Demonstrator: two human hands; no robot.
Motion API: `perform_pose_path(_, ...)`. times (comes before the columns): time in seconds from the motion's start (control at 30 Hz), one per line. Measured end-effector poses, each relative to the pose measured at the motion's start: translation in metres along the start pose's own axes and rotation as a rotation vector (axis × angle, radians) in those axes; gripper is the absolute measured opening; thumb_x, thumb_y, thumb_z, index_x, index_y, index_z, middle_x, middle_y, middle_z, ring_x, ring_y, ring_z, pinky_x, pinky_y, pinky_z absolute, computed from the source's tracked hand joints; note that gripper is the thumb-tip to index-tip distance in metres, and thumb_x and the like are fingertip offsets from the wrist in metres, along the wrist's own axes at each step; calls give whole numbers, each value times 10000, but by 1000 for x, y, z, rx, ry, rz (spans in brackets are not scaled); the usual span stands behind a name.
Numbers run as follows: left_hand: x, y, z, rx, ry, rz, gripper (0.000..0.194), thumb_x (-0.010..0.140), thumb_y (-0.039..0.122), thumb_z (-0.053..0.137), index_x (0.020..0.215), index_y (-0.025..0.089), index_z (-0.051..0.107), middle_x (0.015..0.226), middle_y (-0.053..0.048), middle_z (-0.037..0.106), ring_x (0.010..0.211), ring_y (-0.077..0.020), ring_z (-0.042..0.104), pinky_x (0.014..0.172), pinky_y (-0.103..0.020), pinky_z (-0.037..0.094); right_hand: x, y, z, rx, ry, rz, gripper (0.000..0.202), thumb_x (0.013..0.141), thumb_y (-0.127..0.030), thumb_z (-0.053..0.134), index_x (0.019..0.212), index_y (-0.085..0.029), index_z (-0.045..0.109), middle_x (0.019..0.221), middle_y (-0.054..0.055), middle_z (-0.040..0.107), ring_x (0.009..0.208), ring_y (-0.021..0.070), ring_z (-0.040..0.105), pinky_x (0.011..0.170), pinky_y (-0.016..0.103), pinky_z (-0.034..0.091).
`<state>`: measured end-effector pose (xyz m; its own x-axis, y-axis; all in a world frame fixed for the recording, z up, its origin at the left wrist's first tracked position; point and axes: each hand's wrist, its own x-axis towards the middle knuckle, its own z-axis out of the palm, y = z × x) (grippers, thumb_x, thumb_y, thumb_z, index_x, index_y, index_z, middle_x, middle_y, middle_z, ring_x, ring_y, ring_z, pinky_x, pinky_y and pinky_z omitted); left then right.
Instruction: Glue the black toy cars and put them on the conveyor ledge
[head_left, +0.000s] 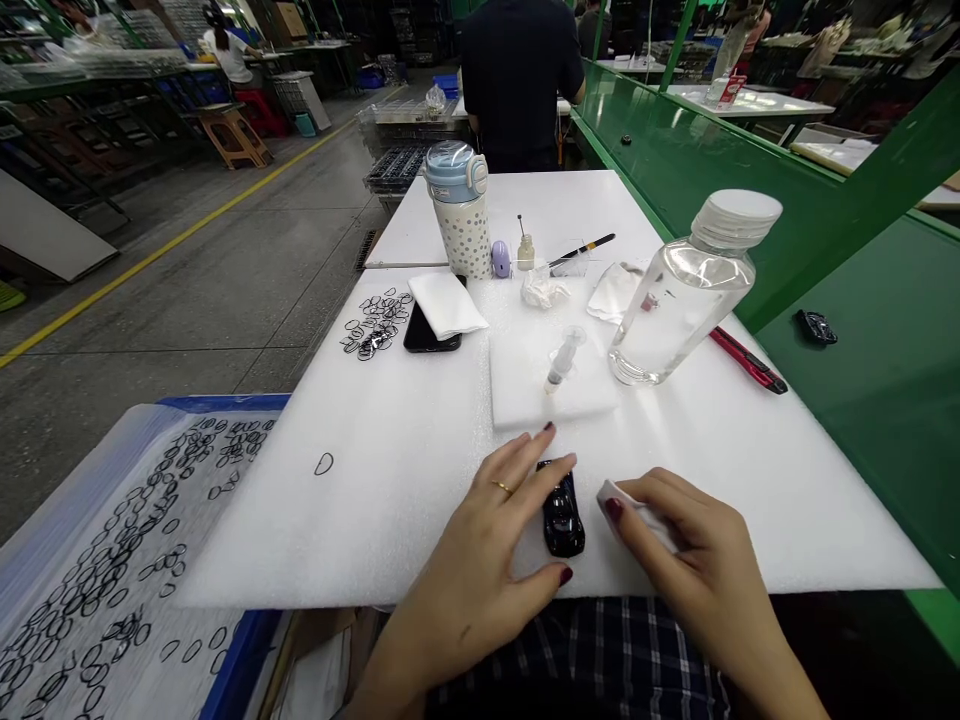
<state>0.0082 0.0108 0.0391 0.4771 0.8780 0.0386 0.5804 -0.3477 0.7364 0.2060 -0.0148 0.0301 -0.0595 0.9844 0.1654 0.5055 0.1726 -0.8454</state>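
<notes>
Toy car: we list one, black and glossy, lying on the white worktop [405, 420] near its front edge, between our two hands; toy car [562, 515].
Left hand: fingers spread, palm down; left hand [480, 535] lies beside the car, index fingertip over its far end, thumb tip just off its near end. We cannot tell how firmly it presses; no full grip shows.
Right hand: thumb and fingers pinched together on a folded white cloth [609, 492], apart from the car; right hand [697, 535]. We cannot tell whether the cloth is fabric or paper.
Step in hand: we judge it to be steadying the car, with the cloth held at the ready.
Next move: bringing cloth to car would, in our judgement, call for a light touch on the glossy body and a steady left hand.
Foam pad: one, white, beyond the car; foam pad [517, 390], with a syringe [562, 360] on it.
Bottle: one, clear, white-capped, right of the pad; bottle [682, 300].
Knife: one, red and black, beyond the bottle to the right; knife [750, 362].
Phone: one, black, partly under a folded tissue [448, 303]; phone [431, 338].
Black rings: one heap, left of the phone; black rings [375, 328].
Tumbler: one, blue-lidded, dotted; tumbler [466, 235].
Co-worker: one, dark shirt, back towards us; co-worker [517, 80].
</notes>
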Motion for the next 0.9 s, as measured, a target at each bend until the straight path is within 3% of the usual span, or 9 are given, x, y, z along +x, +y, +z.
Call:
perform_pose_path(0.07, 4, -2, 1, 23, -25, 39, 719, 727, 160, 763, 1361, 331, 471, 1460, 4, 453, 1359, -239, 378, 1120, -481, 386, -5, 3, 0, -6, 85, -59, 116, 929, -202, 543, 946, -191, 657, 766, 23, 568, 642, 103, 528, 550, 234, 400)
perform_pose_path(0.17, 8, -3, 10, 51, 138, -1, 608, 627, 266, 860, 1183, 285, 615, 1288, -26, 579, 1185, -261, 528, 993, -480, 493, -15, 8, 4, -118, 171, -219, 196, 898, -97, 552, 1056, -182, 634, 851, 42, 589, 628, 83, 529, 522, 209, 415)
perform_pose_path(0.23, 8, -3, 15, 82, 212, -2, 606, 603, 291, 874, 1155, 269, 625, 1240, -37, 590, 1131, -272, 552, 935, -488, 517, -21, 12, 8, -211, 167, -338, 290, 871, -41, 559, 1126, -172, 600, 898, 56, 593, 668, 82, 549, 553, 201, 442)
perform_pose_path(0.33, 5, -4, 17, 89, 212, 24, 592, 643, 264, 852, 1182, 288, 608, 1249, -31, 581, 1134, -265, 552, 937, -486, 511, -25, 16, 11, -308, 138, -435, 347, 854, -27, 569, 1174, -160, 567, 921, 77, 592, 762, 114, 576, 624, 233, 472)
perform_pose_path(0.53, 4, -4, 14, 90, 200, 14, 623, 641, 213, 848, 1201, 315, 593, 1270, -16, 579, 1161, -262, 542, 966, -486, 492, -18, 10, 13, -411, 138, -440, 317, 860, -83, 583, 1165, -172, 593, 911, 71, 579, 672, 94, 518, 578, 234, 434)
perform_pose_path(0.73, 5, -3, 16, 85, 208, -14, 558, 668, 142, 791, 1171, 312, 617, 1237, -13, 589, 1133, -261, 553, 943, -474, 502, -14, -3, 21, -418, 139, -428, 209, 862, -124, 566, 1036, -169, 672, 900, 84, 576, 633, 103, 524, 543, 239, 427)
perform_pose_path(0.9, 5, -4, 16, 86, 209, 8, 552, 677, 167, 805, 1177, 303, 615, 1234, -17, 589, 1122, -256, 557, 934, -472, 508, -8, -3, 0, -213, -70, -352, 276, 898, -109, 511, 1132, -200, 628, 875, 48, 559, 643, 85, 522, 558, 208, 444)
